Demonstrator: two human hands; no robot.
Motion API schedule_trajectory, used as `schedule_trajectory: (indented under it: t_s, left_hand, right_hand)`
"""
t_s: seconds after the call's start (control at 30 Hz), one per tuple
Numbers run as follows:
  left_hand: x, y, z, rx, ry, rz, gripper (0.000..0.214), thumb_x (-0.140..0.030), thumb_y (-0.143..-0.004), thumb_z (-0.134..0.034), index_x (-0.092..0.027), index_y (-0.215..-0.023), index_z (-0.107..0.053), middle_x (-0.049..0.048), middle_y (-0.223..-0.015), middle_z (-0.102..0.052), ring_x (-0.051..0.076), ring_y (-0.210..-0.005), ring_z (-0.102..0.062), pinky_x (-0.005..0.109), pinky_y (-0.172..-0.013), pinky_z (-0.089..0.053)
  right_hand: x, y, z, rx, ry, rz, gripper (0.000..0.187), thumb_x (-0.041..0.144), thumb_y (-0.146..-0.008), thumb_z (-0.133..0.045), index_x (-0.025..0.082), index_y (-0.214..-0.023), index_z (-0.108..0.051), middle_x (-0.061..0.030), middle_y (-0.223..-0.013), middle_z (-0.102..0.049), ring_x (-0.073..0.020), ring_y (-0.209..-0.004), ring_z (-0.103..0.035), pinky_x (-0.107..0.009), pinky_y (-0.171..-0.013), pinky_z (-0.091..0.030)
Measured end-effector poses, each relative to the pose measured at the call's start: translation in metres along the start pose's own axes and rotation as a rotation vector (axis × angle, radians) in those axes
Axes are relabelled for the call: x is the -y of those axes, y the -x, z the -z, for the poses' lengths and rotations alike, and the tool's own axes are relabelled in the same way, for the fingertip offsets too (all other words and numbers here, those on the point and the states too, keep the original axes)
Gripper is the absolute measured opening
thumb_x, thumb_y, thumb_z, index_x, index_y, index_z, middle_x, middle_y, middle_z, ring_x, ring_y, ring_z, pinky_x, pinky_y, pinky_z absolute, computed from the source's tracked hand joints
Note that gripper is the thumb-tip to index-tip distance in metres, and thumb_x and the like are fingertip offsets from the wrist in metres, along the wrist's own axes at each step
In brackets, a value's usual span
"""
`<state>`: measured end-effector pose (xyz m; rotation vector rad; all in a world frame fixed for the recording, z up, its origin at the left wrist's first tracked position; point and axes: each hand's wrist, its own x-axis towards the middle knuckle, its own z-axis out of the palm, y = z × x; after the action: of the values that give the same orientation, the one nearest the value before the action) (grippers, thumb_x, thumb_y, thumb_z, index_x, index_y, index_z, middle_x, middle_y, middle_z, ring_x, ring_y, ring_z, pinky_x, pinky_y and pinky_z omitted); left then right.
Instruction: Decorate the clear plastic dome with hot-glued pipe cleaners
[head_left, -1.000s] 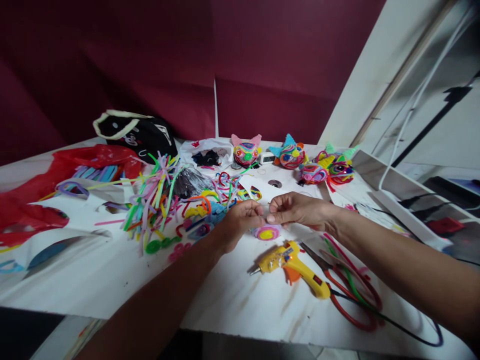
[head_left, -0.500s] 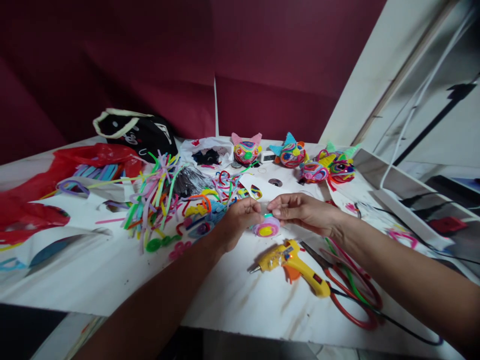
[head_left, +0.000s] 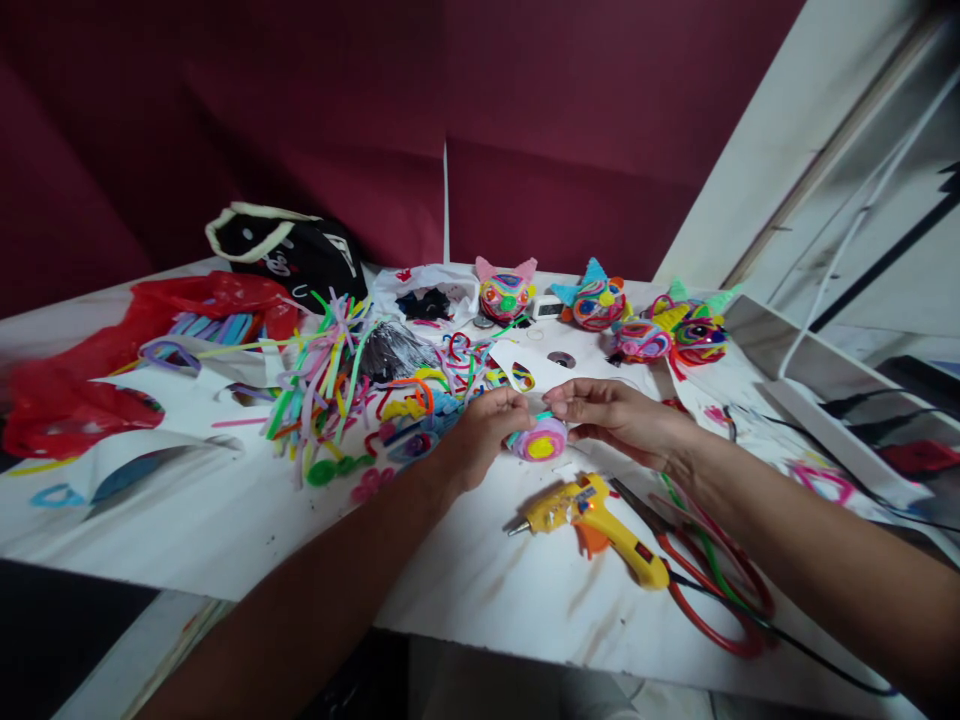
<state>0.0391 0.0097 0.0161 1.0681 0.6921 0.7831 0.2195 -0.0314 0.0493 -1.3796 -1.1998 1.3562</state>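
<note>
A small round craft piece of coiled pipe cleaners (head_left: 543,444), yellow in the middle with pink and lilac rings and some teal at the top, is between my hands above the table's front half. My left hand (head_left: 487,432) is closed on its left side, thumb and fingers pinched near its upper edge. My right hand (head_left: 619,418) pinches at its upper right, by the teal strand; the fingertips partly hide what they hold. Just below lies a yellow glue gun (head_left: 589,515), nozzle pointing left. Red-handled scissors (head_left: 709,590) lie beside it, partly under my right forearm.
Loose pipe cleaners (head_left: 330,370) form a pile left of centre, near a red plastic bag (head_left: 82,380) and a black bag (head_left: 292,260). Along the back stand several colourful eared heads (head_left: 507,292). A white tray (head_left: 832,430) with cables is at right.
The view has turned slightly left, so most things sit further right. Both hands stay at the coiled piece, with its yellow middle showing; the fingers have shifted only a little.
</note>
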Motion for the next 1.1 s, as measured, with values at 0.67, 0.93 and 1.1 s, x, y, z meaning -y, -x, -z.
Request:
schedule_trajectory:
  t_s: [0.67, 0.93, 1.1]
  left_hand:
    - [0.0, 0.0, -0.001, -0.082, -0.036, -0.225, 0.016, -0.02, -0.059, -0.065, -0.018, -0.067, -0.051, -0.0047, -0.061, -0.049, 0.009, -0.058, -0.044, 0.023, -0.056, -0.031]
    - [-0.001, 0.003, -0.004, -0.02, -0.088, -0.232, 0.016, -0.019, -0.057, -0.063, -0.017, -0.069, -0.052, -0.0041, -0.063, -0.051, 0.009, -0.059, -0.044, 0.022, -0.055, -0.032]
    - [0.001, 0.002, -0.002, 0.051, -0.042, -0.141, 0.018, -0.018, -0.059, -0.065, -0.017, -0.075, -0.055, -0.0036, -0.065, -0.053, 0.008, -0.059, -0.045, 0.022, -0.056, -0.031]
  right_hand:
    - [0.009, 0.005, -0.013, -0.201, 0.717, 0.689, 0.033, 0.035, -0.081, -0.07, 0.024, -0.113, -0.066, -0.0107, -0.125, -0.061, -0.0319, -0.126, -0.046, -0.05, -0.106, -0.031]
    - [0.022, -0.007, -0.003, 0.178, 0.397, 0.34, 0.039, 0.043, -0.069, -0.08, 0.019, -0.097, -0.068, -0.0024, -0.081, -0.065, -0.0182, -0.078, -0.062, -0.032, -0.073, -0.049]
    - [0.019, -0.01, 0.003, 0.23, 0.22, 0.196, 0.039, 0.034, -0.064, -0.085, 0.018, -0.095, -0.067, 0.0034, -0.07, -0.06, -0.0102, -0.062, -0.054, -0.024, -0.059, -0.042]
